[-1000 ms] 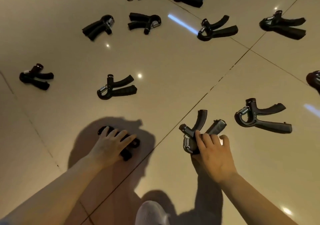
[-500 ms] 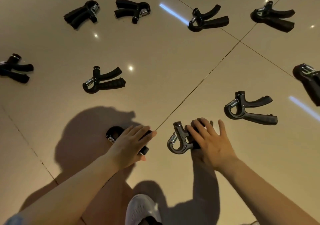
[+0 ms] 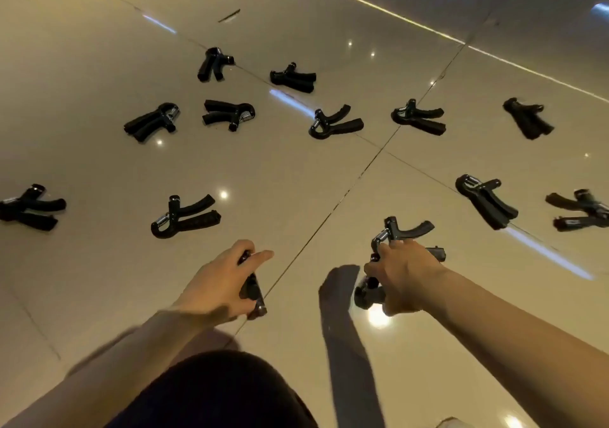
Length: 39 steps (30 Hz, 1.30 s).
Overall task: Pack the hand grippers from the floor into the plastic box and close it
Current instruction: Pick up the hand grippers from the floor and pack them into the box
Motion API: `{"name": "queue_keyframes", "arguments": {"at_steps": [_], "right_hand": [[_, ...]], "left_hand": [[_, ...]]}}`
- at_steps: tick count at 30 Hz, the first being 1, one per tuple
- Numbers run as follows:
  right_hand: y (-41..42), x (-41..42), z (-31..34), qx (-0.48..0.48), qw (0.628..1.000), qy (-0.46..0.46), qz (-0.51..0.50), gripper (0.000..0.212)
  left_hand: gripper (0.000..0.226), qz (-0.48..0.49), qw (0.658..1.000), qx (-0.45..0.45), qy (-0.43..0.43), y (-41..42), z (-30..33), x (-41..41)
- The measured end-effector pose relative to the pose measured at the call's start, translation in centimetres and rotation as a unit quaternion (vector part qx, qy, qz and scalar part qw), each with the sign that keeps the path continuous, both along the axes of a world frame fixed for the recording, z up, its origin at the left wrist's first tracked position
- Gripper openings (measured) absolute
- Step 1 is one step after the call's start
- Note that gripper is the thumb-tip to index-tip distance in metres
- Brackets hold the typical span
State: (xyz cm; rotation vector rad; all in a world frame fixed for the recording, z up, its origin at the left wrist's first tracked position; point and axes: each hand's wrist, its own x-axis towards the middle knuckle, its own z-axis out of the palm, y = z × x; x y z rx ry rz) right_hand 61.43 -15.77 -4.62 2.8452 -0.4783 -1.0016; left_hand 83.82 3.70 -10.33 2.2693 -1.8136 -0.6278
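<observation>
Several black hand grippers with steel springs lie scattered on the glossy beige floor. My left hand (image 3: 216,282) grips one hand gripper (image 3: 253,292), lifted off the floor, with the index finger stretched forward. My right hand (image 3: 407,276) holds a second hand gripper (image 3: 367,292) under the palm, and its fingers lie over a third one (image 3: 410,229) that rests on the tiles. A pale straight translucent edge (image 3: 395,15) crosses the top right; I cannot tell whether it is the plastic box.
Loose hand grippers lie ahead at left (image 3: 184,216), far left (image 3: 29,208), centre (image 3: 333,122) and right (image 3: 487,201), with more behind them. My dark-clad knee (image 3: 214,394) fills the bottom centre. Tile joints cross the floor.
Both hands have lifted their hand grippers off the floor. The right hand moved forward and right onto another gripper. The view tilted up, showing more of the floor.
</observation>
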Motion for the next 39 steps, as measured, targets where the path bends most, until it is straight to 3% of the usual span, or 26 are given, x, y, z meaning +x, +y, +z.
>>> {"name": "queue_keyframes", "arguments": {"at_steps": [5, 9, 13, 17, 27, 33, 39], "right_hand": [[0.1, -2.7, 10.4, -0.021, 0.999, -0.024, -0.007, 0.055], [1.8, -7.2, 18.1, 0.0, 0.989, -0.138, -0.057, 0.059], [4.6, -11.9, 21.8, 0.088, 0.935, -0.29, -0.184, 0.053], [6.0, -13.4, 23.4, 0.115, 0.892, -0.386, -0.208, 0.034], [9.2, -14.3, 25.3, 0.087, 0.832, -0.497, -0.231, 0.024], [12.7, -16.4, 26.2, 0.027, 0.793, -0.561, -0.233, 0.021], [16.6, -20.5, 27.8, -0.062, 0.768, -0.584, -0.257, 0.026]], "left_hand": [[0.068, 0.025, 0.995, -0.096, 0.001, -1.0, 8.3, -2.3], [0.057, -0.027, 0.981, -0.189, -0.04, -2.3, 15.6, -4.8], [0.056, -0.061, 0.957, -0.282, -0.038, -2.8, 22.5, -8.1], [0.053, -0.048, 0.935, -0.351, 0.004, -2.3, 27.5, -12.5], [0.04, 0.046, 0.924, -0.353, 0.139, 2.0, 29.0, -19.3], [0.049, -0.018, 0.954, -0.295, 0.049, 4.0, 27.4, -21.6], [0.042, -0.063, 0.939, -0.334, 0.048, 4.6, 28.8, -23.4]]}}
